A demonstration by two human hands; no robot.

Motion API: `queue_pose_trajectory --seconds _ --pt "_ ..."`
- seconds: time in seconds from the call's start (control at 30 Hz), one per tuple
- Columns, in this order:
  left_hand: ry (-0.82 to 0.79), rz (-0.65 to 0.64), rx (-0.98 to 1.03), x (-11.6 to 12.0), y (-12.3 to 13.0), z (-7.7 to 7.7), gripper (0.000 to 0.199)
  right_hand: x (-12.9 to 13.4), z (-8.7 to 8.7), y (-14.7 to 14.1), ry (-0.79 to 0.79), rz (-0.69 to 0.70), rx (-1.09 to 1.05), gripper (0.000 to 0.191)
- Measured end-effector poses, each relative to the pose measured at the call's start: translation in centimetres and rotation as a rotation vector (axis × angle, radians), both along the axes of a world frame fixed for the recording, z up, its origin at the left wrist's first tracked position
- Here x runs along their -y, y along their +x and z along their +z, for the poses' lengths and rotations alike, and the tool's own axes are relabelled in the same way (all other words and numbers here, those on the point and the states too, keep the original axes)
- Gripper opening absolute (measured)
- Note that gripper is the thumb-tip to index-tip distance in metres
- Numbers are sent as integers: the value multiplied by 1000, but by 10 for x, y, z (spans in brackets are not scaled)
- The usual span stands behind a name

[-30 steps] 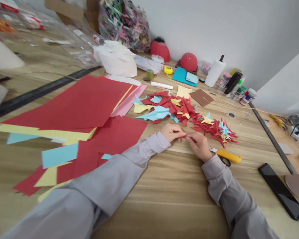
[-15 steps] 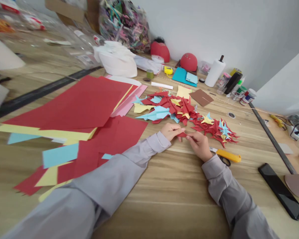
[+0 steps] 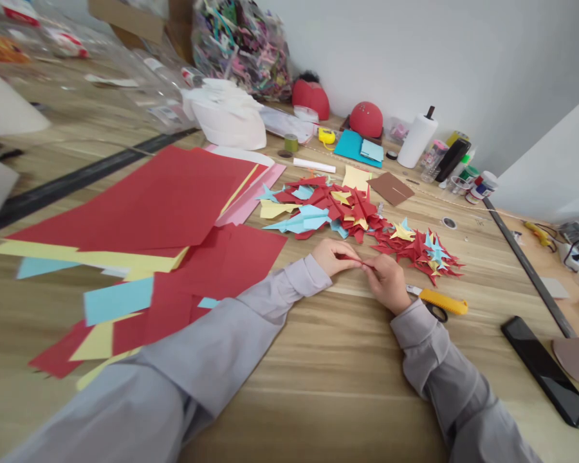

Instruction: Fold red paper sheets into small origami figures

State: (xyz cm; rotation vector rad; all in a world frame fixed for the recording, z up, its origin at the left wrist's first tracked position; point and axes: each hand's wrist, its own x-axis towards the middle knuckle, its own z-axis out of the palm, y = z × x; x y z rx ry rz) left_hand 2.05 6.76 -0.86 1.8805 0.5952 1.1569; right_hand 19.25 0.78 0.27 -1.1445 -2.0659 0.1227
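Note:
A small piece of folded red paper (image 3: 352, 258) is pinched between both hands, mostly hidden by the fingers. My left hand (image 3: 334, 257) grips it from the left, thumb and fingers pressed together. From the right, my right hand (image 3: 386, 281) closes thumb and forefinger on its other end. Just beyond the hands lies a heap of red, blue and yellow folded paper pieces (image 3: 352, 206), next to a pile of folded paper stars (image 3: 427, 251). A yellow utility knife (image 3: 444, 301) rests by my right wrist, partly over scissors (image 3: 435, 312).
Large red paper sheets (image 3: 149, 199) and cut strips, including a light blue piece (image 3: 118, 301), spread at the left. A black phone (image 3: 543, 370) lies right. Behind are brown card (image 3: 390, 188), a yellow tape measure (image 3: 326, 136), a white roll (image 3: 416, 141) and several bottles.
The red paper has turned between my fingers and now shows only a thin edge. My fingertips have drawn closer together; both arms stay in nearly the same place.

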Motion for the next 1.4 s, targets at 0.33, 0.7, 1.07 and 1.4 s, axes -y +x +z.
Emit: queue_pose_trajectory --seconds 0.33,0.7,1.07,1.4 --pt "-28 7 5 0 0 -1 15 1 2 -1 11 7 -4 16" --pt "-101 20 42 -1 -1 4 19 1 4 -1 -20 -3 -41 16" --pt "-62 -112 38 -3 -2 5 19 2 4 -2 12 -4 29 17" --pt "-43 -54 32 -1 -1 4 14 1 0 -1 41 6 62 15"
